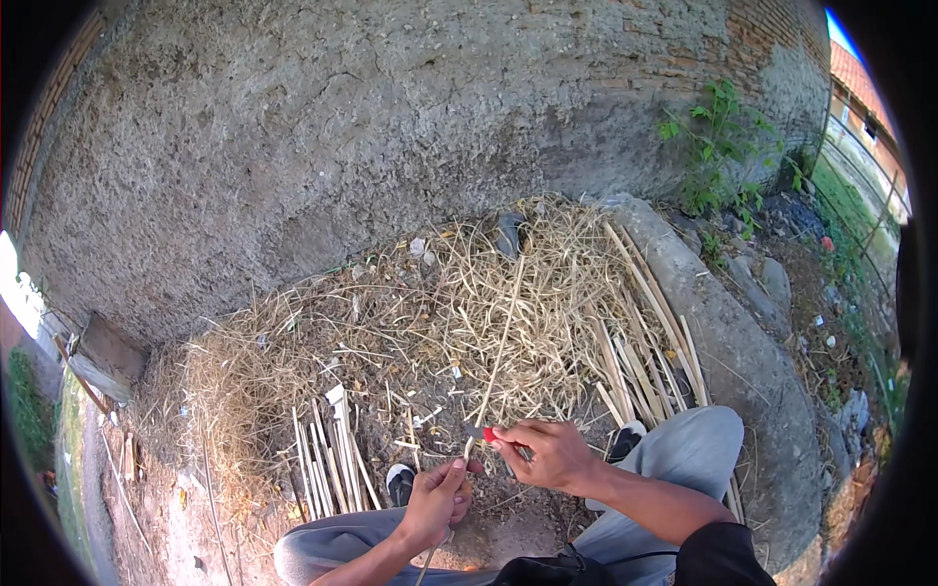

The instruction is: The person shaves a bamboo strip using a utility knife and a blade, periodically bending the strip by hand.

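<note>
Red-handled knife at a pale strip, just above the left hand

In the head view, the left hand (436,503) has its fingers curled closed around a long, thin pale strip (502,349). The strip slants up and away from that hand, over a heap of curly shavings (557,322), and its lower end hangs down toward the bottom edge. The right hand (540,455) grips a small knife (490,434), its fingers drawn in tight on the red handle. The dark blade points left and lies across the strip just above the left hand; whether the edge cuts in is too small to tell.

Both hands are between the person's knees, in grey trousers (684,454). Near the left knee lies a bundle of cut strips (327,454); longer strips (645,366) lie beyond the right knee, beside a grey stone slab (752,381). Behind the shavings rises a rough, cracked wall (371,137), with a leafy green plant (721,146) at its foot on the right.
</note>
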A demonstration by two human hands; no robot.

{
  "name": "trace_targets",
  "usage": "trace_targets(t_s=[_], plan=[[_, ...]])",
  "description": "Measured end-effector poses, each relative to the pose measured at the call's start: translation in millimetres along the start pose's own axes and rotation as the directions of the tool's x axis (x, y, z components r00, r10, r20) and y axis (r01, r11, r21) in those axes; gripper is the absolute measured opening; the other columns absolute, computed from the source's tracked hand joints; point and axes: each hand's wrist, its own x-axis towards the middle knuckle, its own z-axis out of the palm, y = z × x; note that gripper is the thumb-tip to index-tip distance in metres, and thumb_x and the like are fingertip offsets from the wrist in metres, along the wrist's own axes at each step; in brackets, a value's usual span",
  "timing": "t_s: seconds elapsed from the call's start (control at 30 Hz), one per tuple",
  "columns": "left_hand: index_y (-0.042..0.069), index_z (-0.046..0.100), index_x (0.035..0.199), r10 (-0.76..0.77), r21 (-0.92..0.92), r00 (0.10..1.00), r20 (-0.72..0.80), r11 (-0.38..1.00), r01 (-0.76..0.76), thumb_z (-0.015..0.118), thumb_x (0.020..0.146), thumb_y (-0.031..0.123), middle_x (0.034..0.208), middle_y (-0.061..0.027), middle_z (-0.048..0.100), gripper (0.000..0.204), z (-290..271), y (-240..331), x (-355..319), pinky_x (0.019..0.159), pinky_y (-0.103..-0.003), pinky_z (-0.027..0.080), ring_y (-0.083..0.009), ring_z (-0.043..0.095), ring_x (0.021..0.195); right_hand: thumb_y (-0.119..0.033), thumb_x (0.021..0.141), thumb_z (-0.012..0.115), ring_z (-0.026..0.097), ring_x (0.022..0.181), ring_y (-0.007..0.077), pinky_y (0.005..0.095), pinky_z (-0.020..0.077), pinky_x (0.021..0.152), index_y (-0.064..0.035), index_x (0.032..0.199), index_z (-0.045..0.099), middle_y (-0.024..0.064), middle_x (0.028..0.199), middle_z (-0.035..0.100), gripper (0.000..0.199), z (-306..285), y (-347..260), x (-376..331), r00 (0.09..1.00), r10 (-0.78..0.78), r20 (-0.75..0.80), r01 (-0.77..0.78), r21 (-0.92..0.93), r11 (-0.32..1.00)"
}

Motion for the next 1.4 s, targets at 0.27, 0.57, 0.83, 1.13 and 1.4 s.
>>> trace_targets(t_s=[0.27,0.57,0.83,1.13,1.4], plan=[[-0.004,0.056,0.107,0.056,0.053,0.995,-0.086,0.997,-0.051,0.041,0.107,0.027,0.061,0.0041,0.035,0.034,10.0,-7.8,-7.0,0.041,-0.023,0.020,-0.0037,0.028,0.047,-0.017,0.083,0.074,0.067,0.054,0.0180,0.0291,0.0522,0.044,-0.0072,0.088,0.072,0.0052,0.078,0.072,0.011,-0.9,-2.6,-2.9,0.996,0.086,0.027,-0.085,-0.033,0.996],[-0.003,0.054,0.108,0.014,0.040,1.000,-0.020,0.999,-0.013,0.041,0.107,0.027,0.062,0.0041,0.034,0.033,12.0,1.1,-11.3,0.042,-0.023,0.020,-0.0042,0.026,0.047,-0.017,0.082,0.075,0.064,0.051,0.0164,0.0283,0.0501,0.042,-0.0092,0.087,0.073,0.0036,0.074,0.070,0.010,-1.3,8.3,-0.1,0.999,0.031,-0.030,-0.032,-0.035,0.999],[-0.002,0.053,0.108,-0.042,-0.007,0.999,0.020,0.999,0.042,0.043,0.106,0.029,0.063,0.0033,0.037,0.033,5.4,2.6,-10.4,0.042,-0.023,0.023,-0.0041,0.029,0.047,-0.019,0.083,0.075,0.062,0.048,0.0160,0.0288,0.0474,0.039,-0.0111,0.089,0.074,-0.0001,0.074,0.070,0.010,0.4,11.1,-0.4,0.999,0.005,-0.050,-0.009,-0.066,0.998],[-0.004,0.058,0.109,-0.059,0.132,0.998,0.018,0.990,0.056,0.046,0.106,0.025,0.062,0.0048,0.038,0.032,-0.2,-16.1,-23.4,0.041,-0.023,0.023,-0.0029,0.030,0.048,-0.021,0.088,0.070,0.071,0.064,0.0213,0.0308,0.0567,0.057,-0.0051,0.087,0.071,0.0086,0.081,0.073,0.016,-19.8,65.3,9.3,0.967,0.217,-0.134,-0.221,-0.014,0.975],[-0.006,0.059,0.110,-0.021,0.192,0.999,0.048,0.981,0.012,0.041,0.107,0.028,0.060,0.0036,0.040,0.038,-0.8,-15.6,-34.8,0.042,-0.023,0.025,-0.0039,0.031,0.047,-0.022,0.087,0.071,0.069,0.059,0.0211,0.0314,0.0548,0.053,-0.0072,0.091,0.072,0.0087,0.080,0.073,0.015,-25.6,68.0,14.2,0.960,0.192,-0.204,-0.214,-0.096,0.972]])
